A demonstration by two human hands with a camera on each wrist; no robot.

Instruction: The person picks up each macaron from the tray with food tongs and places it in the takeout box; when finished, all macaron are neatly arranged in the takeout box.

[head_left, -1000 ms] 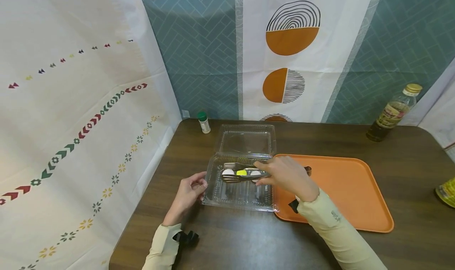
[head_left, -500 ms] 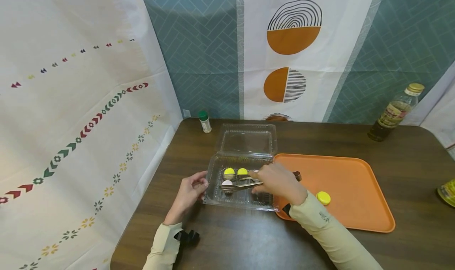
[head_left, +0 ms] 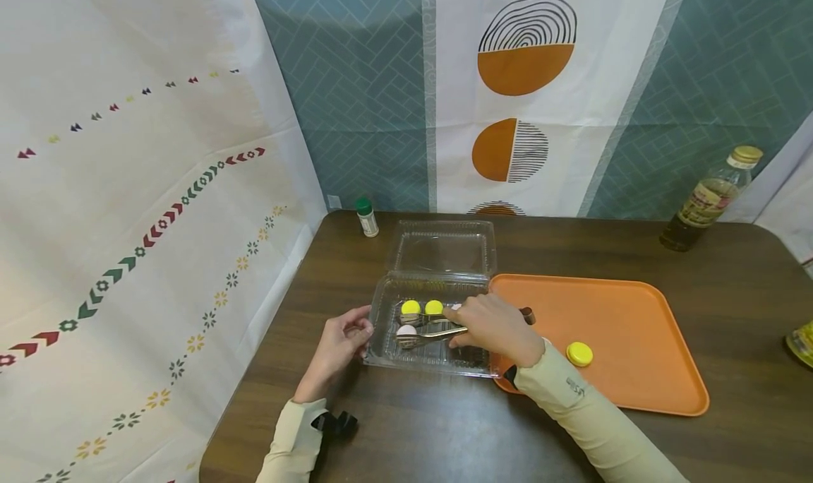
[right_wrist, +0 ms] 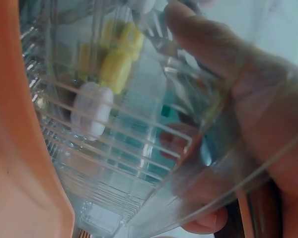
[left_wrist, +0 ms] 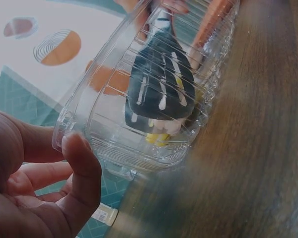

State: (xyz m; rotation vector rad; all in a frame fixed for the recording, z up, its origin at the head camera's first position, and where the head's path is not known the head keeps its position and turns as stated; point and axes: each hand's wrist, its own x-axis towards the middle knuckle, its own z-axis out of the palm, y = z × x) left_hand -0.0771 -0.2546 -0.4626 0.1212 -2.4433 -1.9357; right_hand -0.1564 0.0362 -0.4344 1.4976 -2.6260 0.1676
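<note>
My left hand [head_left: 343, 342] pinches the left rim of a clear plastic clamshell container [head_left: 381, 359] between thumb and fingers. My right hand [head_left: 502, 328] grips a pair of metal slotted tongs [head_left: 441, 334], which reaches leftward into the base. Between the tong ends sits a white macaron [head_left: 406, 332]; whether they touch it I cannot tell. Behind it stand two yellow macarons [head_left: 411, 306], and another white macaron [head_left: 456, 306] is mostly hidden by my right hand. Through the container wall, the left wrist view shows the broad slotted tong ends [left_wrist: 161, 84].
An orange tray [head_left: 622, 313] lies on the right, its edge against the container, with a yellow macaron [head_left: 579, 354] on it. The lid [head_left: 442, 248] is folded back. A green-capped shaker [head_left: 366, 218], an oil bottle [head_left: 708, 200] and a yellow can [head_left: 802, 342] stand around the table.
The tongs and white macaron have come toward me inside the container, uncovering a yellow macaron behind. Lately the tong ends have spread slightly. My right arm's shift uncovered the tray's macaron; my left hand stayed.
</note>
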